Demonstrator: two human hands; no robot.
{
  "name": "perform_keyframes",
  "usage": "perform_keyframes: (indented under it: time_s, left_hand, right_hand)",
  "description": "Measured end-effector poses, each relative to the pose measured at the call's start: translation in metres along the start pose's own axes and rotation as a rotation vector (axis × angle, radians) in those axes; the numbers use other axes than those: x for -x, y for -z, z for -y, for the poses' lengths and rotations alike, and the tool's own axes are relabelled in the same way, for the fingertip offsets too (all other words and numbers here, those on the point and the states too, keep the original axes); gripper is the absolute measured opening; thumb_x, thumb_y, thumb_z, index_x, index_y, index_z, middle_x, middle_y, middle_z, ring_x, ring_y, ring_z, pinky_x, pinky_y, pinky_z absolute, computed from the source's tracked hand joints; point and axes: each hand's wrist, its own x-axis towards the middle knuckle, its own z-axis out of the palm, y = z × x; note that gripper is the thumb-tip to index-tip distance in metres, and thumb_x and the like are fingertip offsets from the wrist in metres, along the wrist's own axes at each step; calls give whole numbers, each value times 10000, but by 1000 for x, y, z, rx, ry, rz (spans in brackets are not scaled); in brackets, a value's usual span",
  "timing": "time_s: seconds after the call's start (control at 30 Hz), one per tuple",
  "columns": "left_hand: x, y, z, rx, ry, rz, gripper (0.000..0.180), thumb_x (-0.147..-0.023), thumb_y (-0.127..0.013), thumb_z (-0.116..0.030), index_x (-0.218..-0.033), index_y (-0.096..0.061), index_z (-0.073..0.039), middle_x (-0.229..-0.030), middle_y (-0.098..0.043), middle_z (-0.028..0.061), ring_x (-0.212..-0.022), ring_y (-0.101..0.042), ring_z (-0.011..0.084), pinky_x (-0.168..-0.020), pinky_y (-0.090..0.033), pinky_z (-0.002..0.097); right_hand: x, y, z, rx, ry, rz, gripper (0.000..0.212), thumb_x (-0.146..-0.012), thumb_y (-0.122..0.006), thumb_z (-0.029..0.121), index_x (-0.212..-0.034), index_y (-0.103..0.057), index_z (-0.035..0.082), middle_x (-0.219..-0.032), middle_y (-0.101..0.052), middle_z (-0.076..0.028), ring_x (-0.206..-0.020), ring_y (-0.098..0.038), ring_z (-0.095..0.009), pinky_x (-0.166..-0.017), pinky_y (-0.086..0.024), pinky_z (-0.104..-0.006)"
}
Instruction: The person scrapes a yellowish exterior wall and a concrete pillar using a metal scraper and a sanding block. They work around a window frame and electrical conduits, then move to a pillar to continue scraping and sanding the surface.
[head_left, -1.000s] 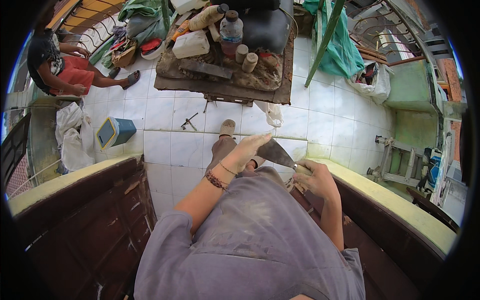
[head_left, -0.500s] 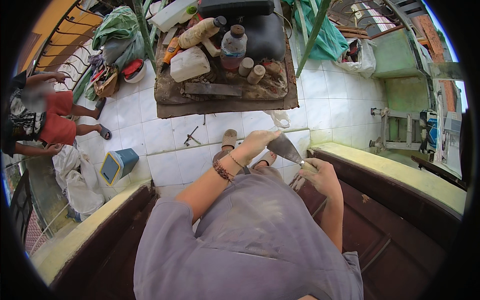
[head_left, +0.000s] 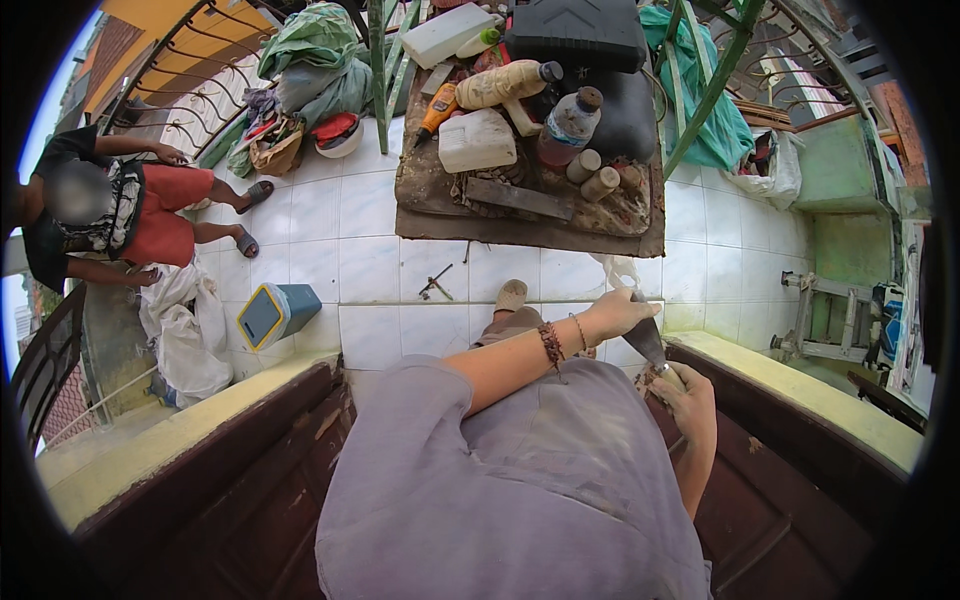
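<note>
A putty knife (head_left: 649, 343) with a grey metal blade and a pale handle is held in front of my body. My right hand (head_left: 690, 402) is wrapped round its handle. At the far end of the blade, my left hand (head_left: 615, 316) has its fingers closed against the metal; the fingertips are partly hidden. Beads and a thin band circle my left wrist. Pale dust marks my grey-purple shirt (head_left: 520, 480).
A worn table (head_left: 420, 222) ahead carries bottles, a black case (head_left: 577, 35), a white block-shaped container (head_left: 477, 140) and an orange-handled tool (head_left: 437, 112). A blue-grey bin (head_left: 290, 312) stands left, near another person (head_left: 140, 205). A folded metal ladder (head_left: 830, 315) lies right.
My view has turned, so the table and bin sit further right. Both hands stay at the putty knife, whose blade now points more steeply away from me.
</note>
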Motion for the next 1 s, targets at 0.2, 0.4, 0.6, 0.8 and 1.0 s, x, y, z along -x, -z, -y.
perform_keyframes:
  time_s: [0.2,0.4,0.6,0.8,1.0]
  left_hand:
    - [0,-5,9,-25,-20,-24,573,-916,-672,-426,-1166,-596,84,-1074,-657,152,-987,-615,198,-864,-483,335]
    - [-5,-7,14,-52,-61,49,673,-917,-657,-454,-1218,-567,141,-1166,-651,212,-1055,-625,252,-922,-478,347]
    - [-3,-7,11,-252,-80,0,836,-925,-605,-506,-1385,-421,167,-1425,-463,333,-1361,-454,370,-1120,-359,367]
    - [1,-25,0,-196,-95,-42,975,-904,-601,-567,-1472,-269,153,-1415,-459,341,-1303,-511,364,-1092,-394,377]
    - [-11,-41,-5,-212,-61,-44,972,-899,-602,-585,-1466,-300,145,-1330,-521,311,-1077,-638,324,-957,-493,405]
  right_hand:
    - [-1,3,-13,-72,-13,37,289,-827,-748,106,-1085,-709,-17,-719,-626,-10,-576,-507,-58,-521,-414,-247]
    - [0,3,-32,-63,-25,-30,308,-827,-754,125,-1099,-708,-12,-711,-629,-23,-555,-512,-68,-509,-412,-253]
    - [8,0,-36,88,-130,-251,380,-821,-718,106,-1177,-670,-18,-769,-667,-134,-657,-613,-195,-650,-495,-334]
    - [23,-27,-9,6,143,-116,441,-816,-679,86,-1240,-627,-22,-881,-675,-201,-738,-627,-253,-728,-504,-374]
    - [31,-5,-3,4,91,-109,483,-792,-678,69,-1257,-618,-47,-911,-700,-187,-792,-644,-218,-770,-510,-345]
